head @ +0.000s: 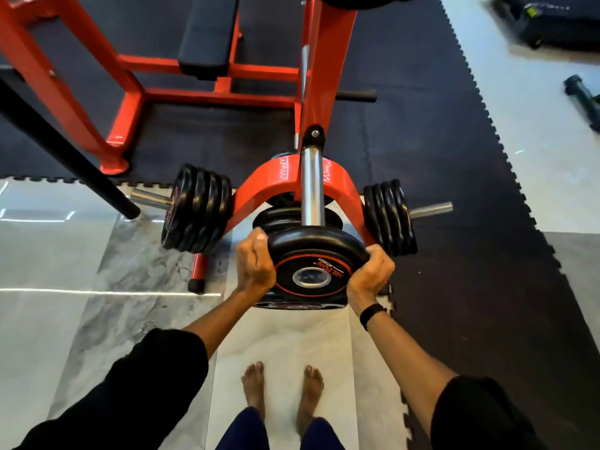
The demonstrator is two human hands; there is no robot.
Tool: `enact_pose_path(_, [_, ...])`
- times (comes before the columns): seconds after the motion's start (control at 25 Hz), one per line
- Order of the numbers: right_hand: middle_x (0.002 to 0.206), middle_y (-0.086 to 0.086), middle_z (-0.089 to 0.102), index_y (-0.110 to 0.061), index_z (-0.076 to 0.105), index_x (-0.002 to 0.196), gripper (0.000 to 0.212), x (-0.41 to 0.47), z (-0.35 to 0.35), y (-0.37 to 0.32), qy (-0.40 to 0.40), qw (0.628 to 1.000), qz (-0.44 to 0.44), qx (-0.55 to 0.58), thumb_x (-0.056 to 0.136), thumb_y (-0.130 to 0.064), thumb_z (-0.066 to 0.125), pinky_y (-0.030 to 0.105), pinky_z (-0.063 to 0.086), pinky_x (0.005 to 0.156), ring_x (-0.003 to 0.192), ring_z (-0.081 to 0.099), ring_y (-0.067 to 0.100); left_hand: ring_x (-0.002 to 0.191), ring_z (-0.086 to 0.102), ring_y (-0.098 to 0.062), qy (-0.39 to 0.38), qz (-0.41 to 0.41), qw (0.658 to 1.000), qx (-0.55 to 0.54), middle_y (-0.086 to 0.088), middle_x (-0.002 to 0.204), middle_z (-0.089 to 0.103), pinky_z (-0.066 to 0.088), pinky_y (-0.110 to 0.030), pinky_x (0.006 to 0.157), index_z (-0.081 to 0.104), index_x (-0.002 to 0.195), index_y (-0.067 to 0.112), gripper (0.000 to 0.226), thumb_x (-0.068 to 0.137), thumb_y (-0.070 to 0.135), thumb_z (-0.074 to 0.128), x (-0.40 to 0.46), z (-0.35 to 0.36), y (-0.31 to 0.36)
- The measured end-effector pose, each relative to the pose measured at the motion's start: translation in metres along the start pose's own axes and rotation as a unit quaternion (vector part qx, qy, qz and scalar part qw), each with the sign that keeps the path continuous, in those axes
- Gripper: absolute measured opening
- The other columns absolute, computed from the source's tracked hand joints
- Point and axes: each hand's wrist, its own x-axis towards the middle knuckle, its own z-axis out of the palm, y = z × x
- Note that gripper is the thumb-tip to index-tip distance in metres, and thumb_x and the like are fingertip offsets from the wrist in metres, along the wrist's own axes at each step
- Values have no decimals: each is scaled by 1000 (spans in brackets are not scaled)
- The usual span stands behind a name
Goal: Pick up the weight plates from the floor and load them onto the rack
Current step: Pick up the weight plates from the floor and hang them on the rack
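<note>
I hold a black plate by its edges, left hand and right hand curled round it, just near of the chrome peg on the red rack. Plate stacks sit on the left and right pegs.

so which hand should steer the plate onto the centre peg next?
Marginally the left hand: its thumb sits on the weight plate rim nearest the chrome peg. The right hand grips the opposite edge; the lift probably needs both.
</note>
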Motion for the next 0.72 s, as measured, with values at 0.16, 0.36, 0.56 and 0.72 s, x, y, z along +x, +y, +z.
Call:
enact_pose_path(0.16, [52, -2, 32, -13, 39, 53, 26, 18, 5, 7, -3, 1000, 7, 10, 79, -12, 38, 23, 24, 46, 47, 30, 1, 52, 32, -15, -19, 4, 1000, -11, 0, 56, 34, 30, -48, 48, 36, 64, 13, 35, 95, 25, 28, 7, 9, 1])
enact_pose_path(0.36, [53, -1, 31, -12, 40, 55, 24, 21, 7, 9, -26, 999, -28, 28, 79, -16, 37, 21, 24, 47, 48, 30, 1, 47, 41, -30, -22, 33, 999, -13, -15, 54, 41, 35, -50, 44, 40, 64, 3, 44, 98, 27, 26, 7, 12, -12])
enact_pose_path(0.56, [55, 1, 36, -14, 40, 57, 25, 43, 13, 24, -109, 989, -91, 35, 80, -22, 35, 30, 26, 52, 53, 33, 15, 48, 44, -27, -14, 105, 994, 1, -10, 56, 44, 38, -47, 45, 45, 64, 1, 44, 93, 28, 25, 20, 21, -22])
enact_pose_path(0.72, [66, 7, 52, -8, 53, 68, 26, 83, 47, 18, -120, 989, -89, 3, 82, -21, 34, 36, 35, 60, 63, 48, 20, 68, 57, -29, -13, 71, 996, 59, -9, 75, 59, 45, -42, 62, 57, 86, 6, 48, 94, 38, 21, 74, 34, -19])
